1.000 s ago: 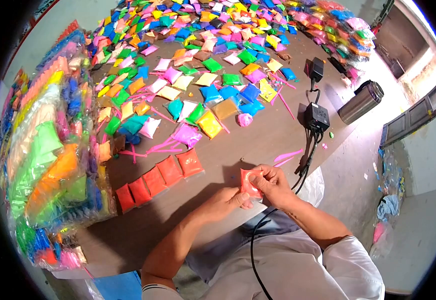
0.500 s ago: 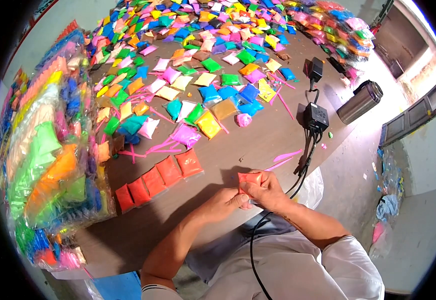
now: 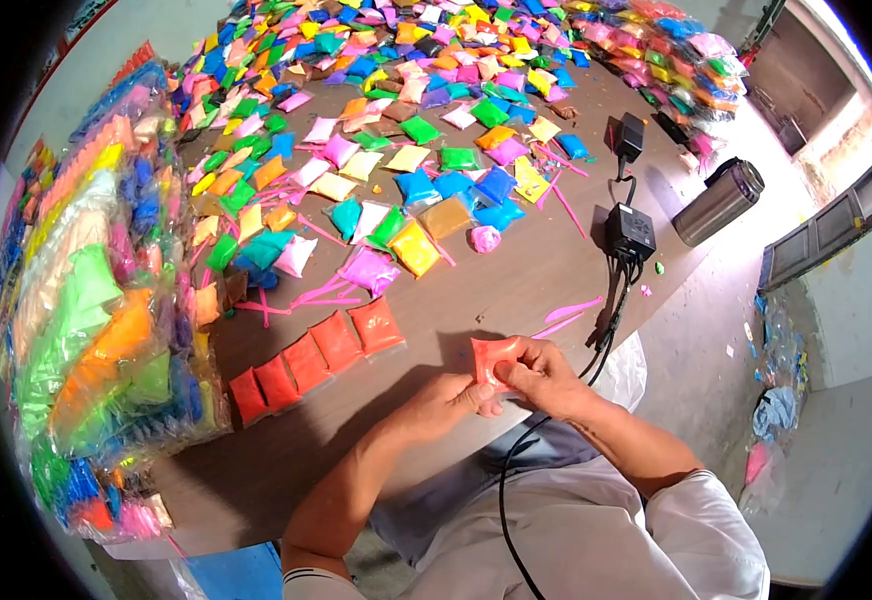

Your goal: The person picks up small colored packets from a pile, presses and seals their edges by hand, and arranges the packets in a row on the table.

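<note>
Both hands hold one red packet (image 3: 494,358) just above the table's near edge. My left hand (image 3: 446,404) pinches its lower left corner between thumb and fingers. My right hand (image 3: 546,378) grips its right side, the thumb lying across the front. To the left on the table, several red packets (image 3: 306,362) lie in a slanting row, side by side. Pink plastic strips (image 3: 566,314) lie just beyond my right hand.
Many coloured packets (image 3: 461,158) cover the table's far part. Bagged packets (image 3: 106,290) are piled at the left, with more bags (image 3: 666,60) at the far right. A black box with cables (image 3: 632,232) and a steel flask (image 3: 718,204) stand at the right.
The packet in my hands has tilted and shifted slightly left. My right thumb has changed its place on the packet, and my right hand has moved a little.
</note>
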Tool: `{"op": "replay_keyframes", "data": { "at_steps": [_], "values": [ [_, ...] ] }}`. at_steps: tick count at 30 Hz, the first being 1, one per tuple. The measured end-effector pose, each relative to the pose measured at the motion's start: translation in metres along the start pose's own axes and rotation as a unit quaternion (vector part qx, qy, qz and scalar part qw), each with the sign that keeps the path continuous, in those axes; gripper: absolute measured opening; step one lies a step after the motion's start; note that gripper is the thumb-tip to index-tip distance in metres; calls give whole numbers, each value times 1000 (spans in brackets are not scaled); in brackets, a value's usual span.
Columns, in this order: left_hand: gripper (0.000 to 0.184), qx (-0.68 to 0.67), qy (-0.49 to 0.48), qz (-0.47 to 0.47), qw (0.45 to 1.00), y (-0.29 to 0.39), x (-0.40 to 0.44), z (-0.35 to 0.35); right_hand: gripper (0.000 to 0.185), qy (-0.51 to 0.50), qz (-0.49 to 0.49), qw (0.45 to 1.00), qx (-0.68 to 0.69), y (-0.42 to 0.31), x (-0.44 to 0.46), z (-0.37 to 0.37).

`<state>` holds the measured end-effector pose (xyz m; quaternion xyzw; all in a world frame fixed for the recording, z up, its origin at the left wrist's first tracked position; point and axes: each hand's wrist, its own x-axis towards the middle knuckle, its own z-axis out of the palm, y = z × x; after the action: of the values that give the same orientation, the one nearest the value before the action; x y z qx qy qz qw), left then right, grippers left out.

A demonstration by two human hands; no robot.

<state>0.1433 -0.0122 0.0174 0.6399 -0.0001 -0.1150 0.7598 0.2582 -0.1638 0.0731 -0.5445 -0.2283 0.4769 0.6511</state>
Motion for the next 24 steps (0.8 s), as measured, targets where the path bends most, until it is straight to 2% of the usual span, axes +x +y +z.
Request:
{"op": "replay_keyframes", "data": {
  "at_steps": [3, 5, 7, 9, 14, 20, 22, 23, 24],
  "values": [
    [48, 31, 0, 2, 1000, 2, 0, 0, 14, 8, 9, 1000, -28, 6, 1, -2],
    [39, 9, 5, 8, 1000, 0, -1, -2, 14, 2, 17, 1000, -11, 1, 4, -2],
    [40, 11, 11, 4, 1000, 7, -1, 1, 15, -3, 26, 1000, 7, 1, 6, -4],
    [41, 14, 17, 0, 1000, 8, -1, 1, 14, 16, -7, 1000, 13, 5, 10, -8],
    [45, 64, -8, -8, 998, 7, -1, -1, 19, 30, 8, 997, -70, 17, 14, -12],
    [44, 39, -1, -1, 999, 4, -1, -4, 21, 27, 16, 1000, 3, 10, 12, -3],
    [45, 48, 6, -15, 999, 4, -2, -3, 21, 56, 20, 997, -43, 13, 12, -7],
    [46, 57, 11, -28, 998, 5, -2, -3, 21, 51, 20, 998, -43, 9, 10, -11],
    [46, 58, 16, -28, 998, 5, -2, -3, 21, 25, 52, 993, -101, 3, 5, -14]
  ]
}}
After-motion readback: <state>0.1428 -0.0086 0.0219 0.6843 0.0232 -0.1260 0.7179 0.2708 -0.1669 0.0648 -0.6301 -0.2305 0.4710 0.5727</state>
